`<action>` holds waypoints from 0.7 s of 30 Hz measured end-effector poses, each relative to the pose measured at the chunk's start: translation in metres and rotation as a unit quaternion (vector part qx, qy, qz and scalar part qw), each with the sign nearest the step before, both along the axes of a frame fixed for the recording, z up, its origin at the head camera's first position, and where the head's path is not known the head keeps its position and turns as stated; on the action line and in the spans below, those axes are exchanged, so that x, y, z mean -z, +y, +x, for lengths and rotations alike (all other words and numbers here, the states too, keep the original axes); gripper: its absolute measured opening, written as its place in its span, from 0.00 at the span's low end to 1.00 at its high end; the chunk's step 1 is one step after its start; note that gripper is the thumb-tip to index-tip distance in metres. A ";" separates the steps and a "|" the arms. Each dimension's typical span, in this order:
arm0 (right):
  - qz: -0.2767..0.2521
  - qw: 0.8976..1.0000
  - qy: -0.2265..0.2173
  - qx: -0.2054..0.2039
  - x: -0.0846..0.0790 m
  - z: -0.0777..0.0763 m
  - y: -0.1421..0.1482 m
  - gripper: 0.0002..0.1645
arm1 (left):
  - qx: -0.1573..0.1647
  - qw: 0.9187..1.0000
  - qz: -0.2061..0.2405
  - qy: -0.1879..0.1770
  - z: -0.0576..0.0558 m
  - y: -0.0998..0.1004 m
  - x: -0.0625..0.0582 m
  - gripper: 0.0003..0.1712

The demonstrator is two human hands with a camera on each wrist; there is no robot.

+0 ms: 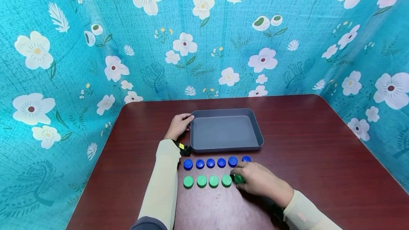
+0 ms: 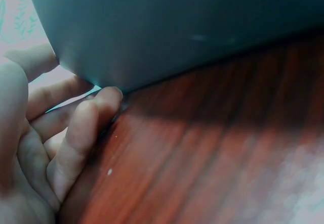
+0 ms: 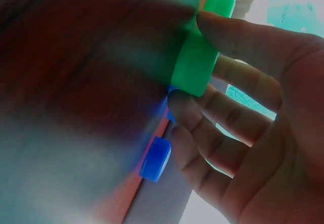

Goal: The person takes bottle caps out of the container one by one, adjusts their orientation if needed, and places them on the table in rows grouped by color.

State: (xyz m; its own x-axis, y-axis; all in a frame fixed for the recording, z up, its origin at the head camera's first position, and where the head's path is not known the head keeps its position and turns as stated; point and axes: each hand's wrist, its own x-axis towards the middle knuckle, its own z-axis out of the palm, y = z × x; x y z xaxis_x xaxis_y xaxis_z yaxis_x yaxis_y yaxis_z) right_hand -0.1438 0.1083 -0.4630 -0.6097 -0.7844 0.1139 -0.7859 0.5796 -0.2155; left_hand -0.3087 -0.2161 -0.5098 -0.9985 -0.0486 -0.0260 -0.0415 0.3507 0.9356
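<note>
My left hand (image 1: 179,125) holds the grey rectangular tray (image 1: 259,134) at its far left corner, one digit at the rim. In the left wrist view, bent fingers (image 2: 76,133) lie against the tray's outer wall (image 2: 152,32), low by the tabletop. My right hand (image 1: 257,180) grips the rightmost green bottle cap (image 1: 239,179), partly hidden by the fingers. The right wrist view has this green cap (image 3: 195,64) between thumb and fingertips. Left of it, more green caps (image 1: 213,181) form a row. Behind runs a row of several blue caps (image 1: 210,163), the rightmost partly covered by my right hand.
The dark red-brown wooden table (image 1: 303,134) bears everything, with the tray behind both cap rows. A turquoise flowered cloth (image 1: 204,45) hangs along the table's back and sides. My left forearm lies left of the rows.
</note>
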 end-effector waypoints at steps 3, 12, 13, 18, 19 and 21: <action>-0.003 1.000 -0.001 -0.001 -0.002 -0.002 0.000 0.19 | -0.001 1.000 0.001 0.006 -0.001 0.000 -0.001 0.24; -0.016 0.999 -0.031 0.017 -0.007 -0.005 0.015 0.25 | -0.009 1.000 0.002 0.009 0.003 -0.005 0.004 0.31; -0.015 0.999 -0.037 0.018 -0.007 -0.005 0.015 0.25 | -0.011 1.000 0.002 0.010 0.003 -0.006 0.004 0.32; -0.009 0.998 -0.060 0.007 -0.007 -0.006 0.014 0.21 | -0.018 1.000 -0.001 0.013 0.002 -0.009 0.004 0.31; -0.007 0.998 -0.062 0.004 -0.007 -0.006 0.013 0.21 | -0.018 1.000 -0.003 0.013 0.002 -0.010 0.003 0.31; -0.005 0.998 -0.062 0.001 -0.007 -0.006 0.011 0.20 | -0.016 1.000 -0.007 0.014 0.001 -0.010 0.002 0.31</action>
